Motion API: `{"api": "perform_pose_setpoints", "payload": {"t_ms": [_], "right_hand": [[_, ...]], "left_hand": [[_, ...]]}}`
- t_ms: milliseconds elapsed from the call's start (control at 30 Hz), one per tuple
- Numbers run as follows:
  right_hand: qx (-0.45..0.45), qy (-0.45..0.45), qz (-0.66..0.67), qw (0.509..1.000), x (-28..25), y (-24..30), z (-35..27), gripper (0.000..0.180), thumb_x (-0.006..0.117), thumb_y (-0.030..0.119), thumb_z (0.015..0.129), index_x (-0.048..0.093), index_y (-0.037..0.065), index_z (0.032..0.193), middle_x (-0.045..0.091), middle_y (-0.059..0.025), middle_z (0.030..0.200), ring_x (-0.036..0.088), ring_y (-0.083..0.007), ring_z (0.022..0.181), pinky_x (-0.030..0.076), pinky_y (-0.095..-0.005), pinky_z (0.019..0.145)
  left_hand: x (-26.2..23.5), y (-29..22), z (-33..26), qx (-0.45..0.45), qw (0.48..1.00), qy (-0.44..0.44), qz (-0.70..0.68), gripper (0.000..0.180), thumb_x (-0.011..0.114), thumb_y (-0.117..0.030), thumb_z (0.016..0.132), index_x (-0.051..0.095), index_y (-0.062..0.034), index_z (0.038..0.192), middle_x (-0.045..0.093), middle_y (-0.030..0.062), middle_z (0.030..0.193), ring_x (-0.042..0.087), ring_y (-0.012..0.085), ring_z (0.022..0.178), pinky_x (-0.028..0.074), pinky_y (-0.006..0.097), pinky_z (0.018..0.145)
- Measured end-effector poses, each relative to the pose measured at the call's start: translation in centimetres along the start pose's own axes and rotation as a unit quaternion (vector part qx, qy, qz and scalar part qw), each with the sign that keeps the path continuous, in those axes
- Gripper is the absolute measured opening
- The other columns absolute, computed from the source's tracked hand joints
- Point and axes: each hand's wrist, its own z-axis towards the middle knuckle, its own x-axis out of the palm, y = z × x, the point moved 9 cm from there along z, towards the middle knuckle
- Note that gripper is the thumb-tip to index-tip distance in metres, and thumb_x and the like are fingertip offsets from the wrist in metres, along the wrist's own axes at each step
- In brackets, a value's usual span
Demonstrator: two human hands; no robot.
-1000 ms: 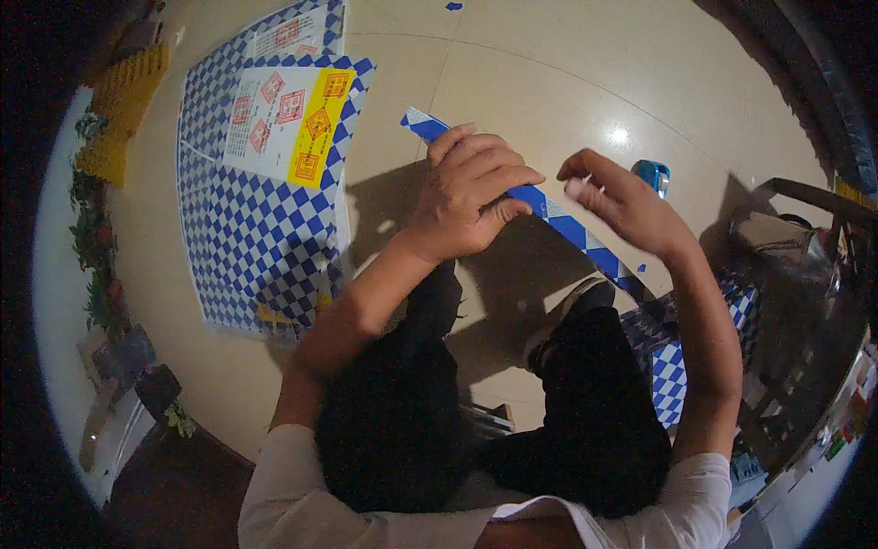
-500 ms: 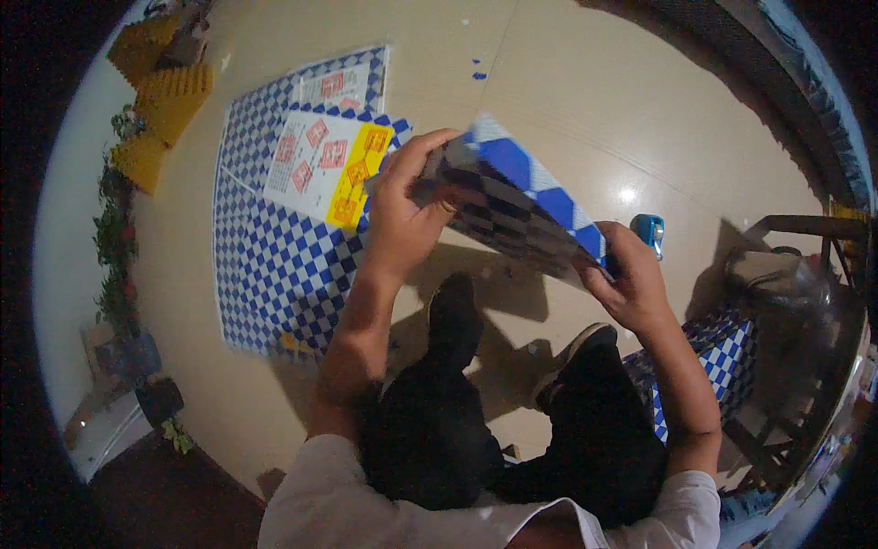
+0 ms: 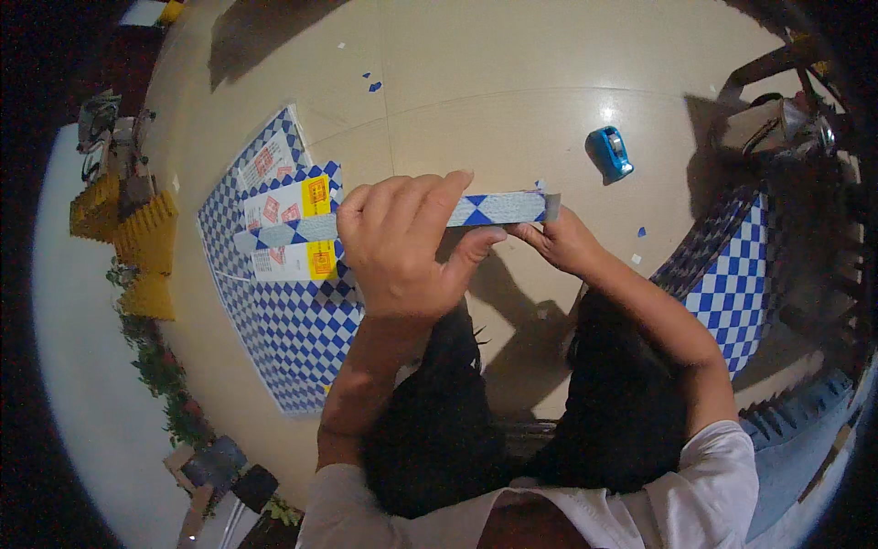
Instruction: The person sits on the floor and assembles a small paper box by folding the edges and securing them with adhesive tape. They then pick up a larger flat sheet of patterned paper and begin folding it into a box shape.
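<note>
Held level across the middle is a flat packet covered in blue-and-white checked paper (image 3: 477, 210). It is turned edge on, so only a narrow side shows; its broad faces are hidden. My left hand (image 3: 402, 238) wraps over the packet's middle, with fingers on top and the thumb below. At the packet's right end, my right hand (image 3: 560, 240) pinches the lower corner, its fingers partly hidden. A small greyish flap (image 3: 552, 208), perhaps tape, sticks out at that end. A blue tape dispenser (image 3: 610, 154) stands on the floor beyond my right hand.
Checked sheets (image 3: 293, 320) lie on the floor at left, with white-and-yellow printed labels (image 3: 317, 192). More checked material (image 3: 732, 284) leans at right beside a dark stool (image 3: 777, 69) and a bag (image 3: 764, 128). Yellow ridged pieces (image 3: 146, 229) and plants (image 3: 165, 384) line the left wall. Paper scraps (image 3: 374, 87) dot the floor.
The packet has turned from a slant showing its broad face to level and edge on. My right hand has shifted to the lower corner of its end. The view has swung round.
</note>
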Motion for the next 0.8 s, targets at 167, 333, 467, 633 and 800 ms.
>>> {"api": "perform_pose_setpoints", "payload": {"t_ms": [167, 333, 467, 633, 800], "right_hand": [[-0.048, 0.015, -0.004, 0.999, -0.4, 2.4, 0.2, 0.044, 0.067, 0.016, 0.090, 0.056, 0.009, 0.132, 0.061, -0.0177, 0.127, 0.057, -0.0372, 0.118, 0.046, -0.0438, 0.099], [-0.168, -0.131, 0.170, 0.962, -5.1, 8.5, -1.1, 0.039, 0.068, 0.015, 0.090, 0.060, 0.009, 0.127, 0.064, -0.0111, 0.119, 0.059, -0.0280, 0.111, 0.048, -0.0378, 0.092], [-0.205, -0.096, 0.194, 0.954, -7.0, 12.2, -0.3, 0.028, 0.069, 0.016, 0.091, 0.065, 0.008, 0.118, 0.063, -0.0062, 0.109, 0.058, -0.0180, 0.097, 0.048, -0.0305, 0.079], [-0.163, -0.095, 0.236, 0.953, -6.7, 12.6, 0.3, 0.018, 0.074, 0.010, 0.088, 0.070, 0.006, 0.105, 0.061, -0.0051, 0.102, 0.058, -0.0131, 0.092, 0.048, -0.0255, 0.073], [-0.137, -0.077, 0.353, 0.922, -5.9, 11.3, 0.5, 0.016, 0.073, 0.007, 0.088, 0.070, 0.005, 0.104, 0.059, -0.0049, 0.105, 0.058, -0.0127, 0.097, 0.049, -0.0249, 0.080]], "left_hand": [[0.2, -0.7, 0.5, 0.012, 0.997, -0.005, -0.078, 0.026, 0.070, -0.027, 0.088, 0.073, -0.0093, 0.107, 0.070, 0.0070, 0.099, 0.062, 0.0251, 0.097, 0.037, 0.042, 0.097], [-0.8, 1.0, -0.1, -0.038, 0.987, -0.047, -0.146, 0.017, 0.073, -0.015, 0.085, 0.073, -0.0083, 0.101, 0.070, 0.0065, 0.096, 0.063, 0.0242, 0.096, 0.036, 0.042, 0.098], [-0.8, 1.3, 0.1, -0.046, 0.985, -0.028, -0.165, 0.016, 0.074, -0.017, 0.084, 0.073, -0.0096, 0.098, 0.070, 0.0054, 0.096, 0.063, 0.0251, 0.096, 0.036, 0.043, 0.098], [-0.7, 1.2, 0.6, -0.031, 0.985, 0.002, -0.170, 0.017, 0.076, -0.018, 0.081, 0.073, -0.0111, 0.096, 0.070, 0.0038, 0.095, 0.063, 0.0246, 0.097, 0.034, 0.045, 0.103], [-0.4, 1.0, 0.4, -0.023, 0.985, -0.018, -0.173, 0.017, 0.077, -0.016, 0.079, 0.070, -0.0109, 0.094, 0.069, 0.0025, 0.094, 0.064, 0.0225, 0.097, 0.033, 0.046, 0.107]]}}
